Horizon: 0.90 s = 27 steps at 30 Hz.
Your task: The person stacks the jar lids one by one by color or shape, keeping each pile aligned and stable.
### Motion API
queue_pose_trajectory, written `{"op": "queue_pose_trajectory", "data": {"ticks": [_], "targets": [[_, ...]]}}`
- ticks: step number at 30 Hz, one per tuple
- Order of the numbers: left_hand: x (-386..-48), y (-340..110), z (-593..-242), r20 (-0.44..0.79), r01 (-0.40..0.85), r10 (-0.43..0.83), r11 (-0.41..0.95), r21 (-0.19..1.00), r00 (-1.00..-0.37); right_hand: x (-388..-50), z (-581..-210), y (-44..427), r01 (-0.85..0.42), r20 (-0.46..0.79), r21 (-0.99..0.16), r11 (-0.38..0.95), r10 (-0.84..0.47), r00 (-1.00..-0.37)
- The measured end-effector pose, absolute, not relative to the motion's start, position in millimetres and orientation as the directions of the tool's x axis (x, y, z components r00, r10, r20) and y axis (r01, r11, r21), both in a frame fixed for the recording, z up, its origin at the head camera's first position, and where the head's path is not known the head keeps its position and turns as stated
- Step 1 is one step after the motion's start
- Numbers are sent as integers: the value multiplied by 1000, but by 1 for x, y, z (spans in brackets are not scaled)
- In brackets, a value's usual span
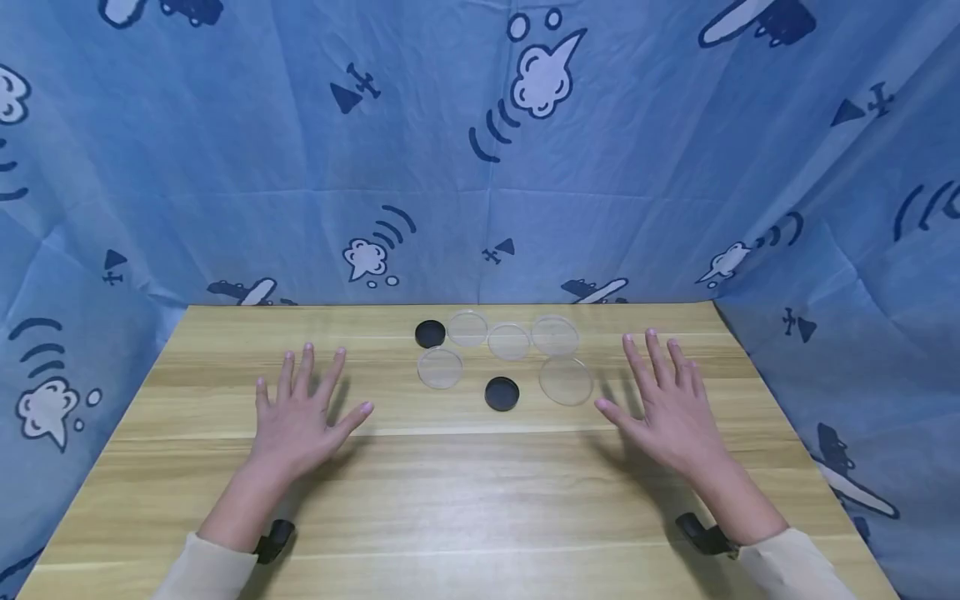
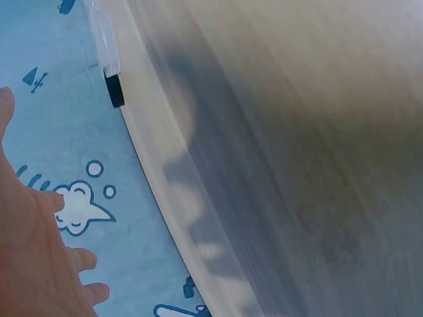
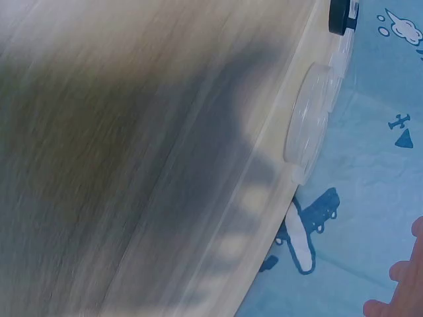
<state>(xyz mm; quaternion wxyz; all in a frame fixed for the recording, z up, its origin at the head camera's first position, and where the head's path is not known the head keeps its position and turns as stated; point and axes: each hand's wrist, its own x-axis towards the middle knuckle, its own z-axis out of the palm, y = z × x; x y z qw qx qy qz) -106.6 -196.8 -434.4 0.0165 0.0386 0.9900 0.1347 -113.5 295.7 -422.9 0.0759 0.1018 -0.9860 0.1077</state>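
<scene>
My left hand (image 1: 296,421) hovers over the left part of the table with its fingers spread, holding nothing. On the right, my right hand (image 1: 675,417) is spread the same way, its thumb pointing toward a large clear round dish (image 1: 566,381). Between the hands lie several clear round dishes, among them one at the left (image 1: 440,368) and another at the back right (image 1: 555,335). Two black round lids or discs are with them: one black disc (image 1: 430,334) at the back left, one black disc (image 1: 502,393) nearer the front. Neither hand touches any of these.
The pale wooden table (image 1: 480,517) ends at a blue patterned cloth (image 1: 420,150) that hangs behind it and along both sides. A dark wrist device (image 1: 274,542) sits on the left wrist, and a similar device (image 1: 703,534) on the right.
</scene>
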Motion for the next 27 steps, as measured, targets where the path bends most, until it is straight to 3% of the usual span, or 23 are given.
{"op": "queue_pose_trajectory", "data": {"ticks": [13, 20, 27], "targets": [[-107, -198, -436, 3, 66, 68, 955, 290, -998, -117, -420, 286, -252, 171, -216, 943, -217, -961], [-111, -195, -438, 70, 97, 77, 932, 349, -995, -121, -420, 276, -292, 239, -375, 880, -213, -947], [-117, -187, -438, 87, 114, 84, 885, 451, -993, -126, -422, 264, -267, 172, -590, 762, -205, -964]]}}
